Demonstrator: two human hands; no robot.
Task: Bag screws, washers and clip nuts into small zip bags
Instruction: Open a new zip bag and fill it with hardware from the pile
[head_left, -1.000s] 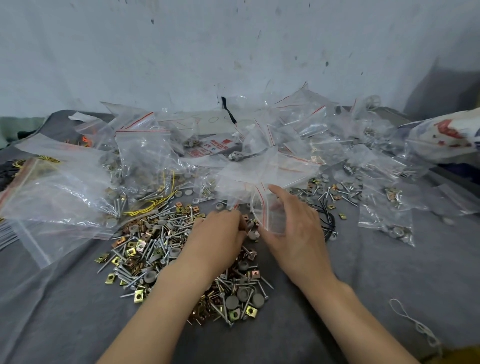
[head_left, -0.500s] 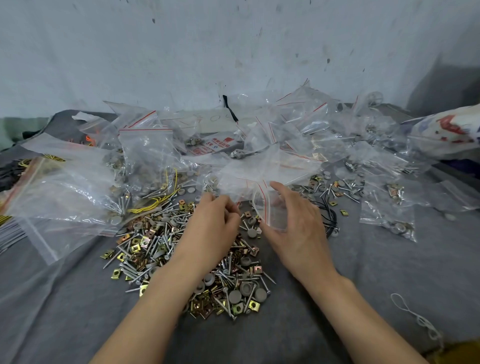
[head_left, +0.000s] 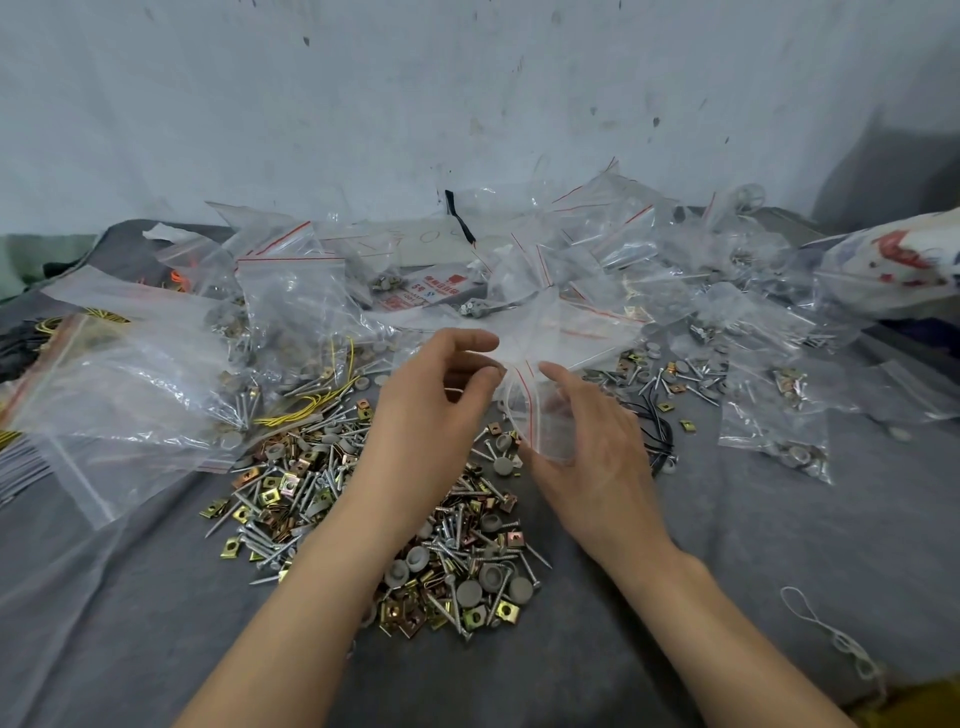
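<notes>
Right hand (head_left: 592, 467) grip holds a small zip bag (head_left: 546, 418) above loose hardware (head_left: 467, 571); left hand (head_left: 431, 415) grip pinches narrow at its mouth, contents unclear.

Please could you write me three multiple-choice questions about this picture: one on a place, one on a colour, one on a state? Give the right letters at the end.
1. Where does the white string loop lie?
A. on the grey cloth, near right.
B. inside a zip bag.
C. on the wall.

2. What colour is the stripe at the mouth of the small zip bag?
A. blue.
B. green.
C. red.

3. What is the right hand doing?
A. lying flat on the cloth.
B. holding the small zip bag.
C. gripping a screwdriver.

Answers: 1 A, the loop rests on bare cloth beside the right forearm; 2 C, a red line runs along the bag's mouth; 3 B, its fingers curl round the bag.
</notes>
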